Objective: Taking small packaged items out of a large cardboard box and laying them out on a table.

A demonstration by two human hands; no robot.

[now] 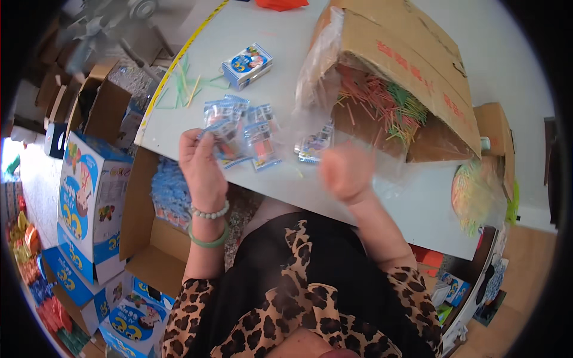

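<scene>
My left hand (pixel 203 162), with a beaded bracelet and a green bangle on its wrist, pinches the edge of a small clear-and-blue packet (pixel 223 132) with reddish contents. Beside and under that packet lie several similar packets (pixel 261 145) on the white table. My right hand (pixel 348 172) is smeared by motion above the table's near part. Its fingers look curled, but what they hold, if anything, does not show. Just behind it a few stacked blue-and-white packets (pixel 315 143) lie flat, partly covered by the hand.
A tipped cardboard box (pixel 412 53) with a plastic liner holds many red and green sticks (pixel 388 107). Loose pale green sticks (pixel 186 86) and a blue-and-white pack (pixel 248 65) lie farther back. An open carton (pixel 156 235) with blue packets stands below the table's left edge.
</scene>
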